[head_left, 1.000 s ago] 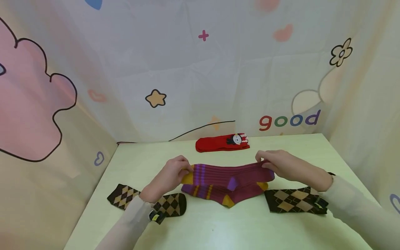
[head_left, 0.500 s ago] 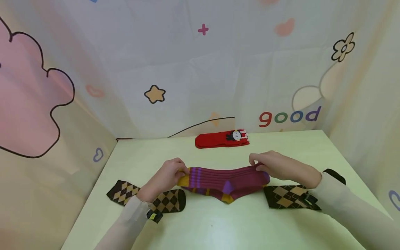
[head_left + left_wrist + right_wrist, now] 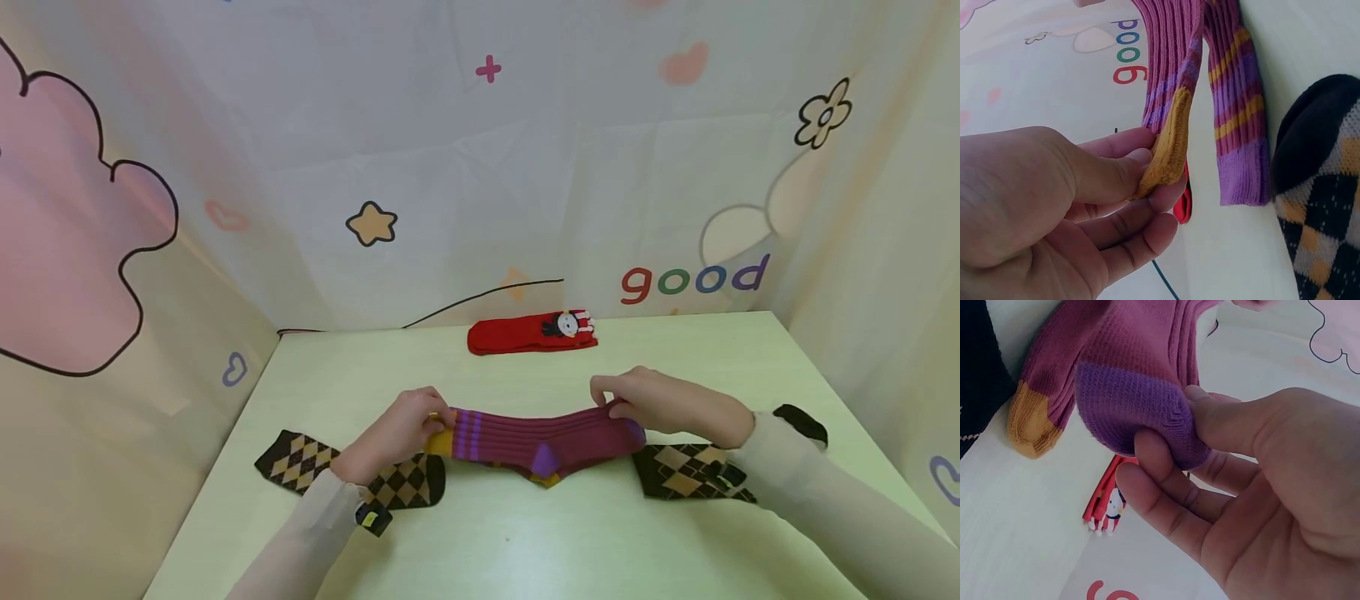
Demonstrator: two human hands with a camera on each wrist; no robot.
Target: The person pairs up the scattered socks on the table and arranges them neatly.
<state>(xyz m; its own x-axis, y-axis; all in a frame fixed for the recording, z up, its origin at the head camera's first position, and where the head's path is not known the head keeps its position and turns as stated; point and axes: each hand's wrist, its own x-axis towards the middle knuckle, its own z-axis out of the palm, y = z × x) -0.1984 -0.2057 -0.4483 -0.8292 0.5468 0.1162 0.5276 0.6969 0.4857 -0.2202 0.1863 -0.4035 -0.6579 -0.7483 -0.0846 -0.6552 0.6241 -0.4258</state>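
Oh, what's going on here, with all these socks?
A person is holding a maroon sock by its ends: the left hand pinches the yellow cuff, the right hand the purple toe. It's up over a second maroon sock on the table. A left argyle sock and a right argyle sock flank them; a red sock lies at the back.

"What's the maroon sock (image 3: 506, 437) made of?"
"Matt knitted cloth, ribbed along the leg, plainer at the purple toe (image 3: 1129, 403)."
"And the left argyle sock (image 3: 405, 486)?"
"Matt knit too. The tabletop (image 3: 510, 542) looks smooth, faintly glossy."
"The far backdrop (image 3: 465, 175)?"
"Creased, matt cloth, seemingly."
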